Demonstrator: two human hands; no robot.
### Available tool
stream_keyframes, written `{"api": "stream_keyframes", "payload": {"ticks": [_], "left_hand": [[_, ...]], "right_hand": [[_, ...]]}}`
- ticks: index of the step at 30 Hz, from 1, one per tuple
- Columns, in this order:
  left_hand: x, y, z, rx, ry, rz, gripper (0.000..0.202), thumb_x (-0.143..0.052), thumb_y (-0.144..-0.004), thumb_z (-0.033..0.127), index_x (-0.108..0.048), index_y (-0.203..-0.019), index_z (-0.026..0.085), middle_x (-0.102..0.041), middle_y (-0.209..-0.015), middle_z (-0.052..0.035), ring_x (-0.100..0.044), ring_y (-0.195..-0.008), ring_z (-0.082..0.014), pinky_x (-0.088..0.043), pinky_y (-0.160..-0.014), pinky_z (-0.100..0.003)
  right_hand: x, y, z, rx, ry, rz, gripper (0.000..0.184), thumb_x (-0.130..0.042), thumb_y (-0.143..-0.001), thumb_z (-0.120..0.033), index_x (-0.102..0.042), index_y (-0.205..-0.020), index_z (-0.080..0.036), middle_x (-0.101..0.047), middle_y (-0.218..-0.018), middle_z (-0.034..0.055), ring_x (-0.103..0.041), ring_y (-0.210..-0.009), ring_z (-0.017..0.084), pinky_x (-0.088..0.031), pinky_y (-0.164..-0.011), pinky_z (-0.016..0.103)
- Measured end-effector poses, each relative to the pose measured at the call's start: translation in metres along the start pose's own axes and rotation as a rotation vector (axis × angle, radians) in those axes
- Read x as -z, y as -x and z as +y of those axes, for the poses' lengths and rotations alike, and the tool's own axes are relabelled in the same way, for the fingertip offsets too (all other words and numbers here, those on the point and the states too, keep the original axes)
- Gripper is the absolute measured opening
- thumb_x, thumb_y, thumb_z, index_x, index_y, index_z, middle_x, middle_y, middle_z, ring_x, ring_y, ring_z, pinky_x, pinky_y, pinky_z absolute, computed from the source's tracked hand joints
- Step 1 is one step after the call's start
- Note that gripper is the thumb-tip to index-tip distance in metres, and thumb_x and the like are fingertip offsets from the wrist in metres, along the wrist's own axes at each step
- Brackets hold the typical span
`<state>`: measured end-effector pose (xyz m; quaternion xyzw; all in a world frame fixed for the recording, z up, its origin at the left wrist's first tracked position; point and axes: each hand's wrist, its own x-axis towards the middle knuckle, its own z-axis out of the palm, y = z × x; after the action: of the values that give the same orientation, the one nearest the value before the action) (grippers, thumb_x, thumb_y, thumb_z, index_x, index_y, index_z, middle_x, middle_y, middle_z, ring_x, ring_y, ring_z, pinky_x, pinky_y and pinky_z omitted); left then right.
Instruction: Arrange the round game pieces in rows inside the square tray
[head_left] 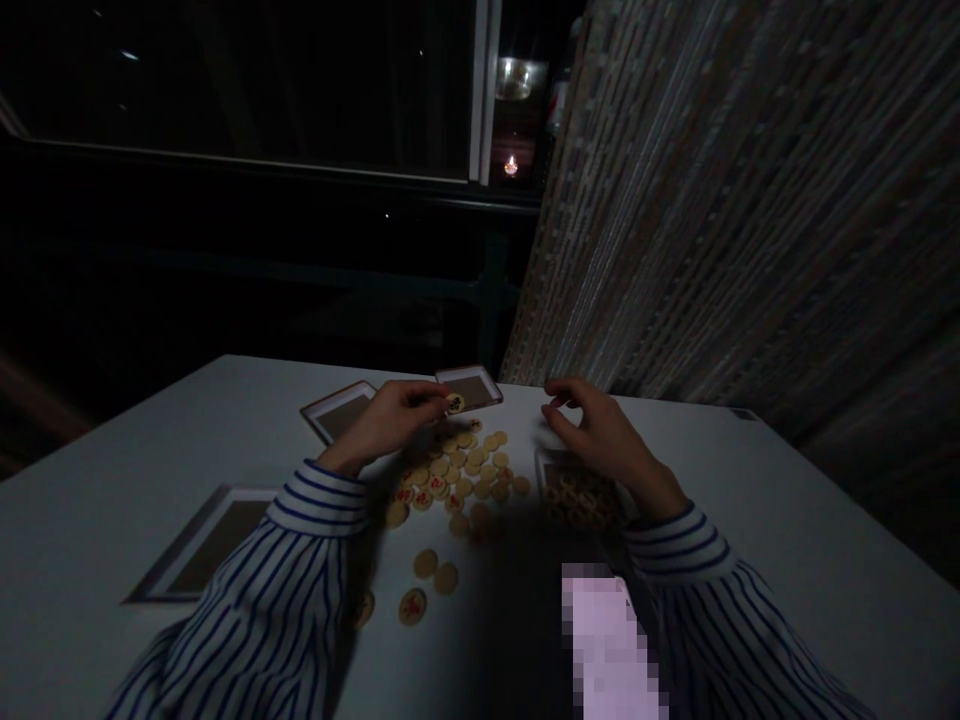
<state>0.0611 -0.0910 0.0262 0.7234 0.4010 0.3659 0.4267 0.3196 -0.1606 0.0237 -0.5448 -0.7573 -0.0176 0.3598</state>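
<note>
A heap of round yellowish game discs (457,475) with red marks lies in the middle of a white table (787,560). My left hand (390,420) reaches over the heap and pinches one disc (454,403) at its fingertips, near a small framed card (472,388). My right hand (600,430) hovers to the right of the heap with fingers curled and pinched together; what they hold, if anything, is hidden. Below it sits a small tray (581,498) with more discs. Both sleeves are blue-and-white striped.
Two more framed cards lie on the table, one at the back left (337,410) and a larger one at the front left (206,545). A blurred pink patch (607,640) sits near me. A textured wall (750,200) rises on the right; a dark window is behind.
</note>
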Motion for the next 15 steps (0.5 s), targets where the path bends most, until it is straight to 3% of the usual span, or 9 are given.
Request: {"api": "stream_keyframes", "payload": {"ticks": [8,15], "left_hand": [[-0.011,0.005,0.007,0.023,-0.031,-0.039,0.035,-0.064,-0.068,0.042,-0.067,-0.090,0.014,-0.069,-0.081,-0.0069,-0.063,-0.076,-0.0181,-0.048,-0.073,-0.031],[-0.028,0.008,0.013,0.007,-0.064,-0.047,0.036,-0.063,-0.069,0.041,-0.065,-0.091,0.013,-0.069,-0.085,-0.0070,-0.062,-0.079,-0.0188,-0.048,-0.075,-0.031]], "right_hand": [[0.015,0.003,0.011,0.006,0.000,-0.129,0.027,-0.052,-0.081,-0.029,-0.054,-0.106,-0.018,-0.061,-0.098,0.0061,-0.058,-0.084,0.017,-0.045,-0.070,0.031],[0.028,0.004,0.005,0.026,-0.011,-0.139,0.029,-0.052,-0.082,-0.030,-0.054,-0.109,-0.019,-0.062,-0.102,0.0064,-0.058,-0.084,0.017,-0.045,-0.075,0.032]]}}
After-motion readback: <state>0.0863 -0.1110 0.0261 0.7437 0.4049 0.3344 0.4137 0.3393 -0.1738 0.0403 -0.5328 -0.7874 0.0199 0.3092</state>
